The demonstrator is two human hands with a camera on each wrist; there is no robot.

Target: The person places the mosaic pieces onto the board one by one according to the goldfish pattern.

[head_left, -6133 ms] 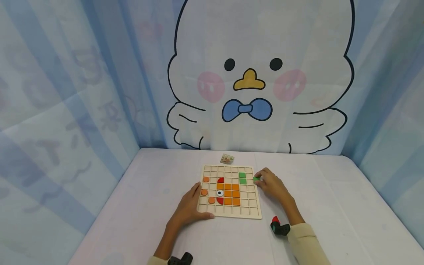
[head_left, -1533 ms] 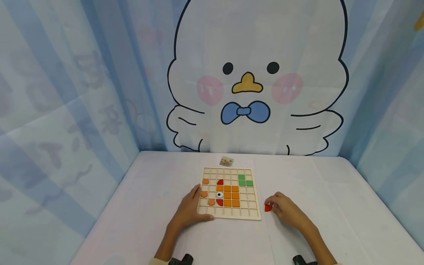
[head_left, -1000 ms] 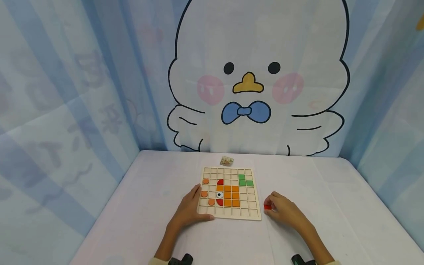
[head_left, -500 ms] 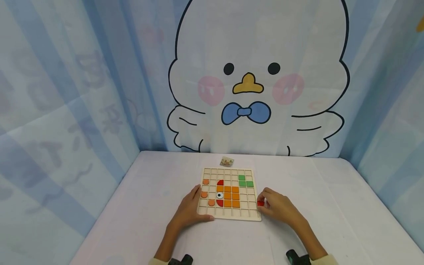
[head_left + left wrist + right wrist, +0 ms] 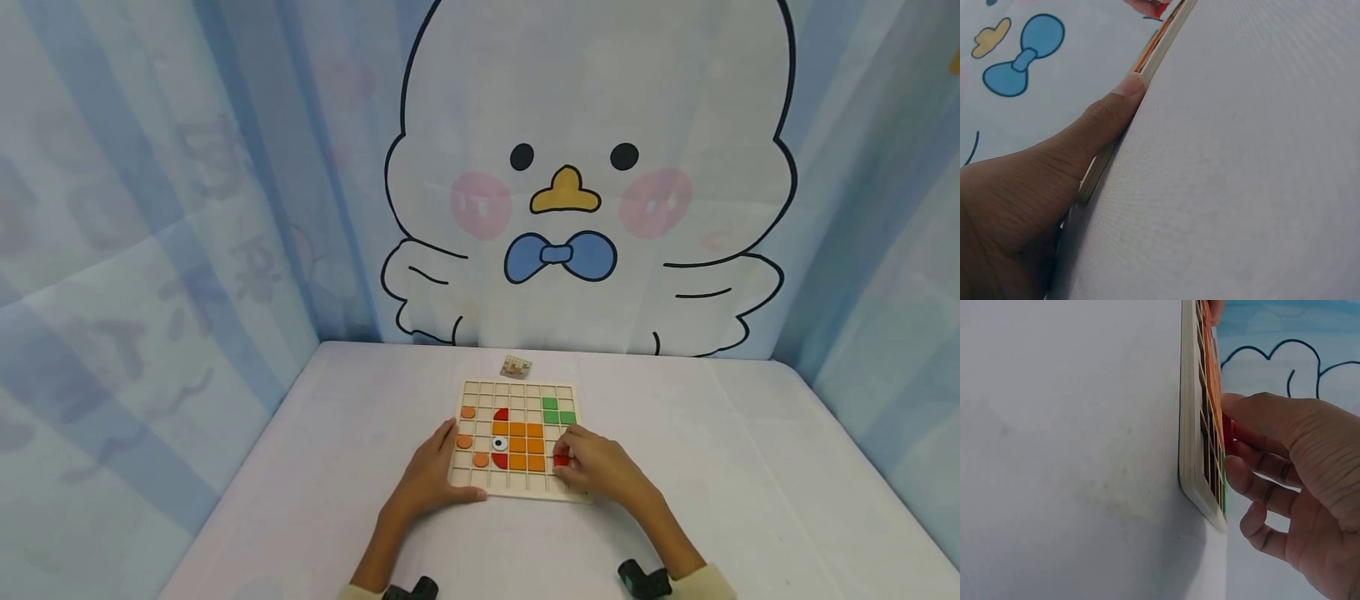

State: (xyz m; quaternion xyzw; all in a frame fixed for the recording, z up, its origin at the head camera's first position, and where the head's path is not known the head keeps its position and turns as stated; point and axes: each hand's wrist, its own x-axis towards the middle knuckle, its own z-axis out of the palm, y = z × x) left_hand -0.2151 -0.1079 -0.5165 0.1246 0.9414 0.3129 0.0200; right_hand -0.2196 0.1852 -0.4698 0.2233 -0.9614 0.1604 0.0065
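Observation:
A wooden grid board [image 5: 517, 483] lies on the white table. My left hand [image 5: 431, 475] rests against its near left corner, thumb along the front edge and fingers along the left edge. In the left wrist view the thumb [image 5: 1100, 122] lies straight against the board's side. My right hand [image 5: 600, 467] pinches a small red piece [image 5: 561, 460] between thumb and fingers, close over the right part of the grid. In the right wrist view, the red piece [image 5: 1229, 433] is partly hidden behind the thumb.
The grid bears orange squares [image 5: 517, 446], green squares [image 5: 551, 410], a round eye piece [image 5: 499, 444], red curved pieces [image 5: 501, 414] and orange discs [image 5: 465, 442]. A small patterned card [image 5: 516, 367] lies behind the board. A curtain with a cartoon bird [image 5: 577, 100] hangs at the back.
My right hand has set a third green square on the grid, then picked up a red piece and carried it left over the board. The left hand has stayed at the corner.

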